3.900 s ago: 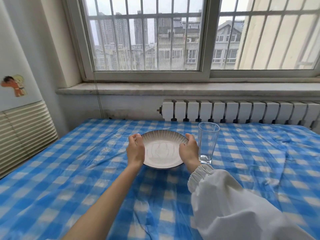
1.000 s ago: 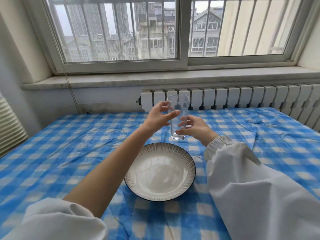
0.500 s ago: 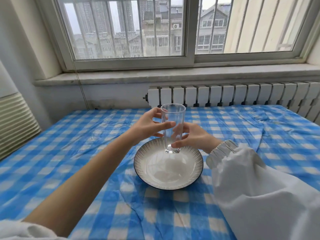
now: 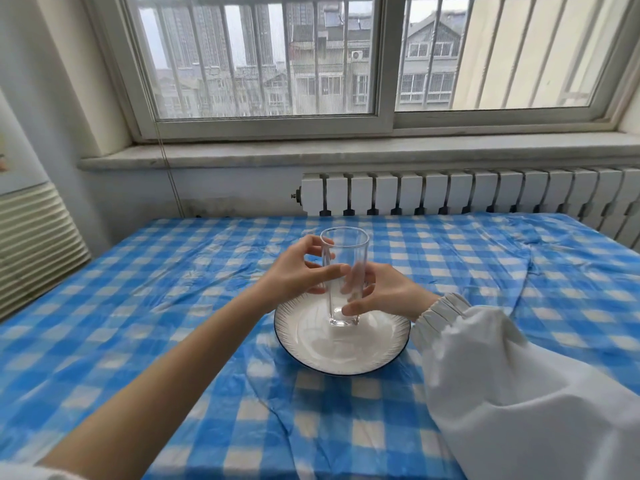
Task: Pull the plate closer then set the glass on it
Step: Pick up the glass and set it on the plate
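On the blue-and-white checked tablecloth [image 4: 138, 341], near the middle of the table, sits a round white plate with a dark striped rim [image 4: 388, 355], and a tall clear drinking glass [image 4: 343, 271] stands upright over its far half, its thick base at or just above the plate's surface; contact cannot be told. The left hand [image 4: 294, 275] pinches the glass from the left with thumb and fingers curled around it, while the right hand [image 4: 384, 292], coming out of a white gathered sleeve [image 4: 502, 375], clasps it from the right.
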{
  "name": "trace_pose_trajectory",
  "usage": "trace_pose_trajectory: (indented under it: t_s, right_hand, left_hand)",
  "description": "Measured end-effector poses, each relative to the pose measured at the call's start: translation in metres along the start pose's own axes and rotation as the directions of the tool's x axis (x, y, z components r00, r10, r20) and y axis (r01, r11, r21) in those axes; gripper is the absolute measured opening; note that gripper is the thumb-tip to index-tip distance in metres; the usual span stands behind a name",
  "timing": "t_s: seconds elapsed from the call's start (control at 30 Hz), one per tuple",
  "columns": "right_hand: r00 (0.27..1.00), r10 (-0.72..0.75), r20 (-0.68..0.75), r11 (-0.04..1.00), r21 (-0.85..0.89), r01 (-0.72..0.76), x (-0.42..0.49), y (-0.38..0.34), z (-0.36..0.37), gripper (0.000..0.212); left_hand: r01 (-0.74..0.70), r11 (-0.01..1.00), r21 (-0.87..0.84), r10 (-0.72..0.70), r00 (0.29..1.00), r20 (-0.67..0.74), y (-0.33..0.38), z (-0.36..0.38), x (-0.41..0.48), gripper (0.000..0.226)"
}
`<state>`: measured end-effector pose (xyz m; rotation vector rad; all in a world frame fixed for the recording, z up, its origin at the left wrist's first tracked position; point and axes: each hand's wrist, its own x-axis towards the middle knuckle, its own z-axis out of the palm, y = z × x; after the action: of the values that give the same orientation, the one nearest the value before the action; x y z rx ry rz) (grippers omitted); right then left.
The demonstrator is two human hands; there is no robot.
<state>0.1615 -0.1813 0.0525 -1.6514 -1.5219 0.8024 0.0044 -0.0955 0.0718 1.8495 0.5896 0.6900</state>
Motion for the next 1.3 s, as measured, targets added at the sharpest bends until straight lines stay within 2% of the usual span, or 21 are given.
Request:
trace_pose_trajectory:
  t_s: [0.8,1.3]
  right_hand:
    - [0.999,0.013,0.034,0.998,-0.064,-0.010,-0.001,0.003,0.005,0.039]
    - [0.999,0.037,0.038,0.996,-0.087,-0.034,-0.006,0.003,0.008,0.052]
  left_hand:
    - [0.035,0.999,0.038,-0.035,0.999,-0.009,-0.005,0.002,-0.006,0.047]
    - [-0.018,0.994,0.106,0.021,1.000,-0.022,-0.007,0.005,-0.015,0.048]
